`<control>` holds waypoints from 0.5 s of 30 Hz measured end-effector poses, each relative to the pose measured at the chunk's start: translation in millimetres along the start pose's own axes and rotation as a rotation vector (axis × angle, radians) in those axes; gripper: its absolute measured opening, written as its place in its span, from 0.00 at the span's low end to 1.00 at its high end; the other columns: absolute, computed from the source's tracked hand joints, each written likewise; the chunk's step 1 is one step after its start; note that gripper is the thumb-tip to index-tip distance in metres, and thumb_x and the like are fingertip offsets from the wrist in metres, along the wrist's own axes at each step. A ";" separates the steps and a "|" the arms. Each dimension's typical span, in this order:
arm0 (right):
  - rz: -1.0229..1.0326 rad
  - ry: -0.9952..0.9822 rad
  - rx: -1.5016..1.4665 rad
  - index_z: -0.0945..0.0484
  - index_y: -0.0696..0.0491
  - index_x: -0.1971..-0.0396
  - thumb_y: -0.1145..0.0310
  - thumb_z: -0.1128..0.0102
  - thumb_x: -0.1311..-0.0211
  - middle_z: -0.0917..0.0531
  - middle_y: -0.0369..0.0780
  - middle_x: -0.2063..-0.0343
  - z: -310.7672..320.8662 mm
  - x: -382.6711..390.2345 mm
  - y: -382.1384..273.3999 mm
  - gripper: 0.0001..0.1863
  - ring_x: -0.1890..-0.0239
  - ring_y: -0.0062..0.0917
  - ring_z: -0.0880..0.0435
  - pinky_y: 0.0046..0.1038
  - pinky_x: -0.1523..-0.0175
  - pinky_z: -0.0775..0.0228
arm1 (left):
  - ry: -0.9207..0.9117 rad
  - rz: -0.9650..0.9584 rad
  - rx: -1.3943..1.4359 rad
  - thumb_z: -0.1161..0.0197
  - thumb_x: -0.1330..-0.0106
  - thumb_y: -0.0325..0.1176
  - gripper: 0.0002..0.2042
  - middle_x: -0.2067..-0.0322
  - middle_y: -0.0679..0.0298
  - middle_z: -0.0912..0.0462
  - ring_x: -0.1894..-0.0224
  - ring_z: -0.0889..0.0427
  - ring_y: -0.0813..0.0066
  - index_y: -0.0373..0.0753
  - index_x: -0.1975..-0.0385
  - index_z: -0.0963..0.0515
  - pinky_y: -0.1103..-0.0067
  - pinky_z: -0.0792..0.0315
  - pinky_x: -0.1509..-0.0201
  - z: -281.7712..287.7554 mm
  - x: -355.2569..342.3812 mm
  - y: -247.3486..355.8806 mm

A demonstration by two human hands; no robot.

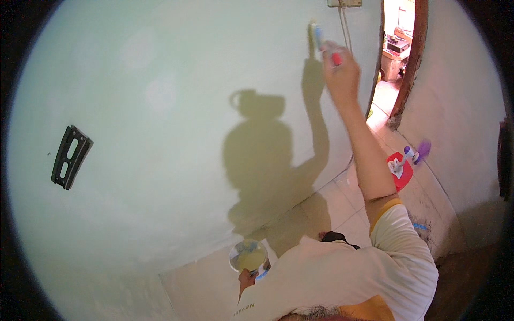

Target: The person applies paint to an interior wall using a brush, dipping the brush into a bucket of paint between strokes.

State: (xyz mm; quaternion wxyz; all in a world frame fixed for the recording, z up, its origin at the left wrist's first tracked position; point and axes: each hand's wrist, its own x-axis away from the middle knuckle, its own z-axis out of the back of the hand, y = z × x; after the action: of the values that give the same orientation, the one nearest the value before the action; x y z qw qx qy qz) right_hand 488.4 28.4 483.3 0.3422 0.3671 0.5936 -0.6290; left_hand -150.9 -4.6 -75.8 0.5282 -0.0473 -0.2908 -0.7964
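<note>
Left hand (247, 279) is gripping the near side of the bucket (242, 246), held down low, pale yellowish paint (251, 261) inside. Right hand (341, 74)'s curled round the brush (318, 36), up at the wall (166, 176).

Wall (182, 53): pale mint green, mottled with whiter blotches, filling the frame's left and centre.
Shadow (257, 160): olive-grey, mid-frame.
Bracket (71, 158): black, at left.
Brush (319, 38): blue and whitish, red toward the handle's end, upper centre-right.
Bucket (247, 246): whitish with blue patches, lower centre.
Paint (250, 261): pale yellow.
Shirt (342, 273): white, mustard-yellow trim, dark lettering, along the bottom.
Floor (198, 286): beige tiles, darker joints.
Door frame (411, 75): reddish brown, upper right.
</note>
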 end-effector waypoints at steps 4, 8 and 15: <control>0.097 -0.277 -0.140 0.22 0.57 0.57 0.65 0.37 0.41 0.19 0.49 0.66 -36.9 90.3 -84.1 0.15 0.66 0.41 0.18 0.37 0.62 0.26 | -0.017 -0.063 0.029 0.32 0.42 0.45 0.23 0.68 0.58 0.19 0.64 0.17 0.61 0.36 0.54 0.29 0.69 0.24 0.72 -8.0 0.8 -20.2; 0.188 -0.351 -0.546 0.21 0.56 0.58 0.66 0.37 0.39 0.19 0.47 0.67 -39.4 135.8 -162.8 0.13 0.70 0.38 0.19 0.34 0.65 0.26 | 0.102 0.350 0.782 0.38 0.40 0.40 0.22 0.62 0.52 0.21 0.62 0.18 0.55 0.32 0.53 0.30 0.64 0.21 0.70 -21.9 -10.0 -30.1; -0.189 -0.420 -0.633 0.20 0.57 0.55 0.67 0.39 0.35 0.15 0.38 0.67 -30.4 115.4 -89.5 0.12 0.67 0.16 0.18 0.22 0.63 0.26 | 0.168 0.814 1.569 0.45 0.42 0.30 0.19 0.58 0.46 0.23 0.61 0.19 0.50 0.25 0.53 0.31 0.60 0.18 0.65 -11.5 -9.2 -7.4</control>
State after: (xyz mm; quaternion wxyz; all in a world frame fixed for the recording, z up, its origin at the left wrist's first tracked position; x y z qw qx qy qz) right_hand 355.3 64.8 426.6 0.4929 0.0506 0.7066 -0.5051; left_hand -150.6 -1.0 -91.9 0.6703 0.2872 -0.6738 -0.1190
